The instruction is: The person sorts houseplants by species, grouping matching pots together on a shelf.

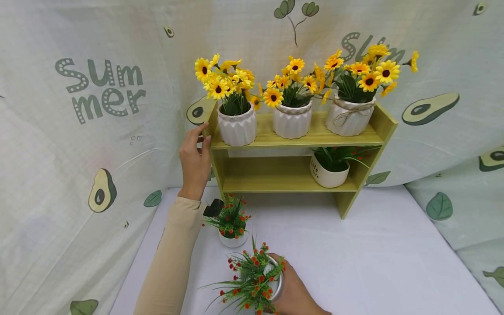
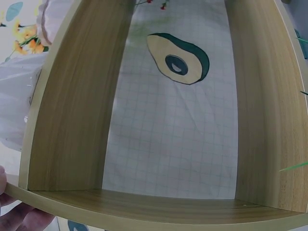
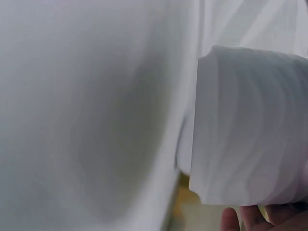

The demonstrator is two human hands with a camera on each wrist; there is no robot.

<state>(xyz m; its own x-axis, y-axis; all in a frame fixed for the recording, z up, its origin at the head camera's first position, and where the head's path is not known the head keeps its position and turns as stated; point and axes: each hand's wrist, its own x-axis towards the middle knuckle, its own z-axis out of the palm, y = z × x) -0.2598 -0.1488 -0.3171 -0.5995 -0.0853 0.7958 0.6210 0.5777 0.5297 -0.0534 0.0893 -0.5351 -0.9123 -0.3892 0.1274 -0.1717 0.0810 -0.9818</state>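
As the left hand grips a wooden shelf bearing three pots of yellow flowers, the right hand clasps a white pot of red-flowered greenery.

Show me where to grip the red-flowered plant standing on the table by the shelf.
Probably round its white pot, under the spreading red flowers, coming from the right: the pot stands upright, tabletop lies open there, and the left sleeve crowds the other side.
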